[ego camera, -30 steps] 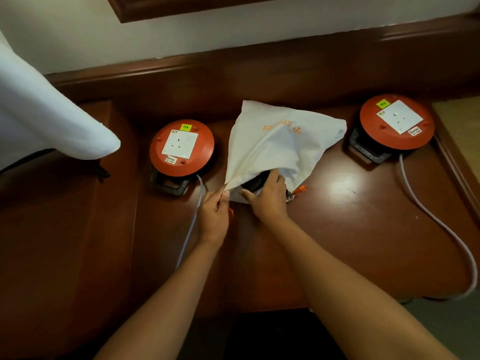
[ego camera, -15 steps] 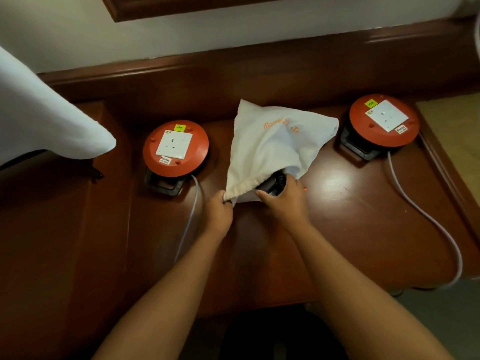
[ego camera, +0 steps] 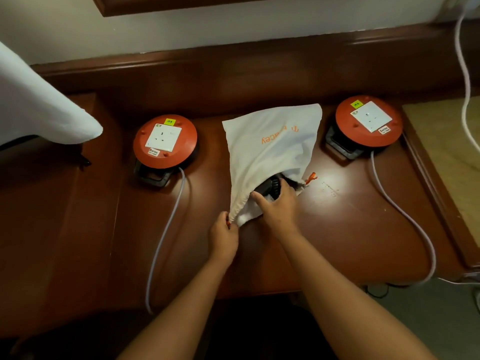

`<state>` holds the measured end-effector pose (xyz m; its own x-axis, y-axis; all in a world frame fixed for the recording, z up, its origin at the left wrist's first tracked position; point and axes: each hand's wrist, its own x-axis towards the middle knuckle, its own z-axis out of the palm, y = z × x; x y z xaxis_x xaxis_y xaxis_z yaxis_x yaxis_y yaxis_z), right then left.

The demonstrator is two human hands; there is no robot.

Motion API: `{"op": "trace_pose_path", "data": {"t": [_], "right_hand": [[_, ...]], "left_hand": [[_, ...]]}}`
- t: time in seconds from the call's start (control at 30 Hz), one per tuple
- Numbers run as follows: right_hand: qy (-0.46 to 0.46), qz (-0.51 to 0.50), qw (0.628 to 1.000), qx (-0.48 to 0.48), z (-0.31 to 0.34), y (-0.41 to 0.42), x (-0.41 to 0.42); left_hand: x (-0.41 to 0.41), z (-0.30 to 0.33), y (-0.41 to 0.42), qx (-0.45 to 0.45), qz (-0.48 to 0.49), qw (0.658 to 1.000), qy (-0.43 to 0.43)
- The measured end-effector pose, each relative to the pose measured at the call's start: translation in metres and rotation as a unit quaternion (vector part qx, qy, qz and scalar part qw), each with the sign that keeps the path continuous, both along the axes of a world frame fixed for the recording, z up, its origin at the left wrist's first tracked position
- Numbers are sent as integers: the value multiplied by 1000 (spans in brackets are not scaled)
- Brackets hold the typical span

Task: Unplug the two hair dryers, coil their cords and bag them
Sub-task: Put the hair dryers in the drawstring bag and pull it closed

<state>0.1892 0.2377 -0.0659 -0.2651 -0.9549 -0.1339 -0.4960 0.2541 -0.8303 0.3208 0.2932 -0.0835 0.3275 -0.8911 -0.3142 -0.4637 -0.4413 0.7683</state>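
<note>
A white drawstring bag [ego camera: 270,146] with orange lettering lies on the dark wooden desk [ego camera: 350,229], mouth towards me. My left hand [ego camera: 224,235] pinches the bag's rim and orange drawstring at the mouth's left corner. My right hand [ego camera: 278,203] sits at the open mouth, fingers on a black hair dryer [ego camera: 270,187] that pokes out of the bag. Most of the dryer is hidden by the cloth. An orange cord end [ego camera: 311,177] sticks out on the right side of the mouth.
Two red cable reels with white sockets stand on the desk, one left [ego camera: 165,141] and one right [ego camera: 368,121] of the bag; each trails a pale cable [ego camera: 166,229] to the front edge. A white cloth [ego camera: 39,107] hangs at the far left.
My left hand has pulled the bag's corner towards me and down. My right hand shifted right at the mouth and now rests on the black dryer.
</note>
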Motion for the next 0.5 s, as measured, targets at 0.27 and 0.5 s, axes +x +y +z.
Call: {"op": "trace_pose_path", "data": {"t": [0.27,0.5], "right_hand": [[-11,172,985,-13,-6,9,11],[-68,71,990,103,-8,11,14]], "left_hand": [[4,-3,0,26,75,996,37],[6,-7,9,54,31,998,3]]}}
